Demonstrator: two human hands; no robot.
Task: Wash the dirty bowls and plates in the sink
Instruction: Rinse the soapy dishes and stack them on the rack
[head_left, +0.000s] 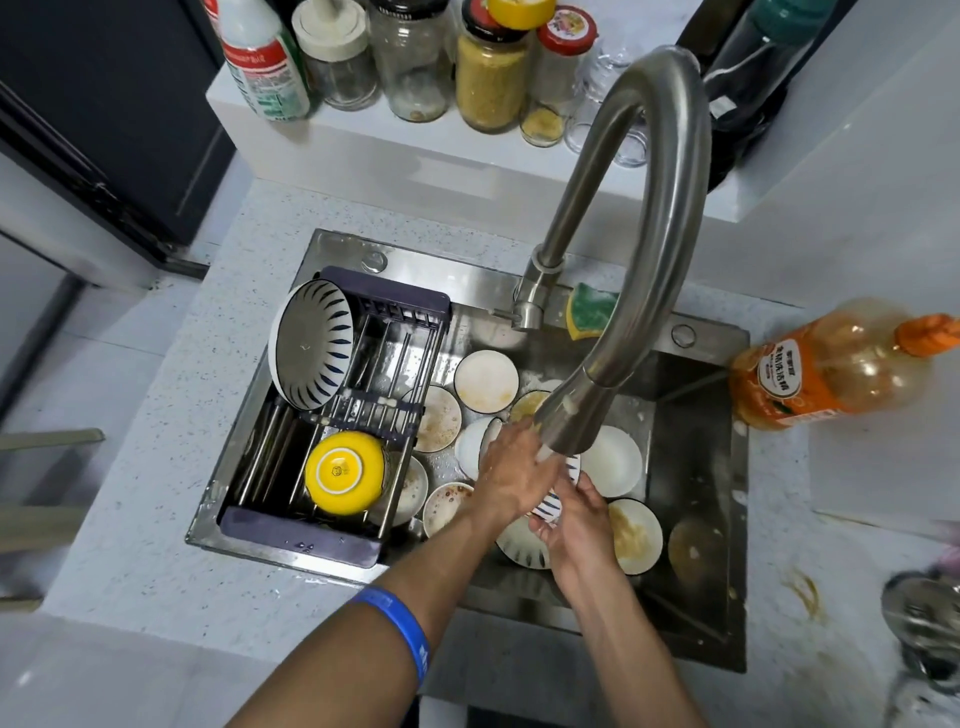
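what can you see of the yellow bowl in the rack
The yellow bowl sits upside down in the near part of the dark drying rack, which spans the left side of the sink. It looks like glazed ceramic, glossy bright yellow outside, with a white foot ring around a yellow base that bears a small dark mark. It rests on the rack's metal bars, tilted slightly. Neither hand touches it. Its inside is hidden.

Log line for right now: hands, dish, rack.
left hand rubs striped bowl under faucet | right hand holds it | rack: striped bowl, yellow bowl | dirty dishes in sink
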